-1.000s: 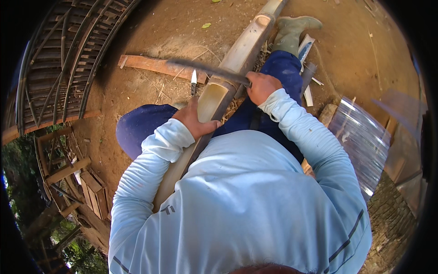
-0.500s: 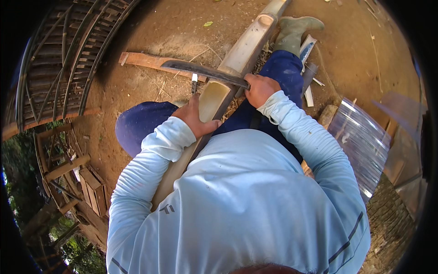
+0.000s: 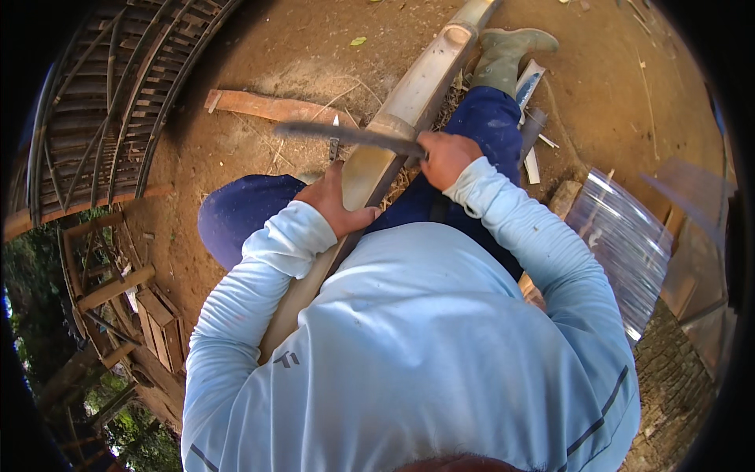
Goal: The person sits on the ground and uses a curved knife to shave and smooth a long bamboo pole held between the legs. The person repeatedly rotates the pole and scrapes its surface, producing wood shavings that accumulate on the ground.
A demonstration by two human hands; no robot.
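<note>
Gripping blurred machete (image 3: 351, 135) with right hand (image 3: 450, 160), over both edges of bamboo (image 3: 410, 96) | Clasping left edge with left hand (image 3: 333, 206), beside small knife (image 3: 334, 149)

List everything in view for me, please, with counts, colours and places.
Bamboo pole: 1, tan, centre
Long blade: 1, dark, across pole
Small knife: 1, black-handled, by left forefinger
Wood strip: 1, reddish-brown, left of pole
Leaf: 1, yellow-green, top
Loose pieces: several, pale and grey, by right leg
Transparent sheets: at least 2, clear, right
Bark-like surface: 1, brown, lower right
Slatted structure: 1, brown, upper left
Wooden box: 1, brown, lower left
Plants: several, green, lower left
Ground: 1, brown, around pole
Boot: 1, olive, right foot
Trousers: 1 pair, dark blue, flanking pole
Shirt: 1, light blue, lower centre
Left hand: 1, bare, on pole
Right hand: 1, bare, gripping blade
</note>
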